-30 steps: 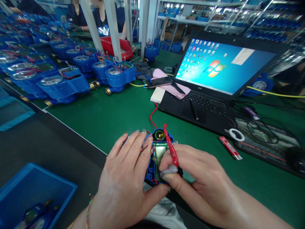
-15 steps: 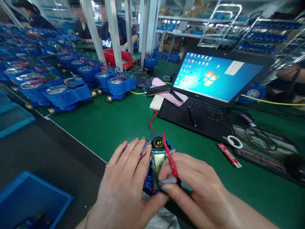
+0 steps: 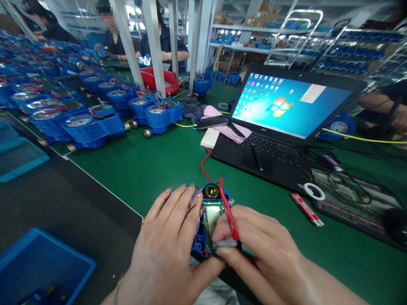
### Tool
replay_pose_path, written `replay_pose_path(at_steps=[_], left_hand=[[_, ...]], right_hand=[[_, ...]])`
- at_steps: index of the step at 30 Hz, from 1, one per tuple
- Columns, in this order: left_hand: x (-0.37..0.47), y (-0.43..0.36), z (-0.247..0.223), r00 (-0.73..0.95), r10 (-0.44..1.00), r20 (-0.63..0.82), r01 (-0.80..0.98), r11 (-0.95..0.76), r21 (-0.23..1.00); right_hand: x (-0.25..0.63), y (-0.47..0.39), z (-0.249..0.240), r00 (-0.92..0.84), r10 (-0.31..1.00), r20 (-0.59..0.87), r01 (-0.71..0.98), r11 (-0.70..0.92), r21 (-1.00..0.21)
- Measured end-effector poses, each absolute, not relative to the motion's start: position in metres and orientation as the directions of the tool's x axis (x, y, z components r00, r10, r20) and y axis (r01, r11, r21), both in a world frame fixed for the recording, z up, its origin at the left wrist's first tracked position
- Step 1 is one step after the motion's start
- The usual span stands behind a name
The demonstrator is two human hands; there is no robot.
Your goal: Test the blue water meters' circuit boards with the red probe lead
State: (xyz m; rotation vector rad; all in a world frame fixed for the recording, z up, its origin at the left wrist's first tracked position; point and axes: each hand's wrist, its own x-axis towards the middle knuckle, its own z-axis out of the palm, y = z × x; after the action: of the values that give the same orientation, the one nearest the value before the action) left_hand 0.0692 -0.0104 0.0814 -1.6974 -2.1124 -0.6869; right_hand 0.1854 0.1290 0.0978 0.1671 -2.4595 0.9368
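A blue water meter [image 3: 199, 239] with its electronics exposed is at the table's near edge, a pale display [image 3: 212, 214] and a round black-green part [image 3: 211, 191] facing up. My left hand [image 3: 170, 237] lies over its left side, fingers extended across it and thumb at the bottom, gripping it. Coloured wires show beside those fingers. My right hand [image 3: 260, 241] pinches a greyish piece [image 3: 226, 242] against the lower right of the circuit board; its tip is hidden. A red-wrapped cable [image 3: 229, 212] runs up from that piece, over the meter, and a thin red cord continues towards the laptop.
An open laptop [image 3: 267, 148] stands ahead to the right, with a phone [image 3: 212, 122] and pink cloth [image 3: 237, 133] beside it. Several blue meters [image 3: 92, 125] fill the left. A red-white packet [image 3: 307, 209] lies right; a blue bin [image 3: 44, 258] is low left. Co-workers sit beyond.
The camera view has shifted slightly. Both hands keep their places on the meter, and the greyish piece stays pinched. A co-worker at the back has changed posture.
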Motion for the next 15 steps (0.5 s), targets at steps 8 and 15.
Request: replay_pose_path(at_steps=[8, 15], left_hand=[[0.0681, -0.0108, 0.0816, -0.224, 0.827, 0.516, 0.973, 0.165, 0.158], [0.0673, -0.0112, 0.0818, -0.213, 0.840, 0.499, 0.975, 0.150, 0.163]], right_hand=[[0.1871, 0.1288, 0.0948, -0.867, 0.066, 0.493, -0.275, 0.763, -0.585], [0.1829, 0.1339, 0.1044, -0.905, 0.093, 0.415, -0.244, 0.685, -0.687]])
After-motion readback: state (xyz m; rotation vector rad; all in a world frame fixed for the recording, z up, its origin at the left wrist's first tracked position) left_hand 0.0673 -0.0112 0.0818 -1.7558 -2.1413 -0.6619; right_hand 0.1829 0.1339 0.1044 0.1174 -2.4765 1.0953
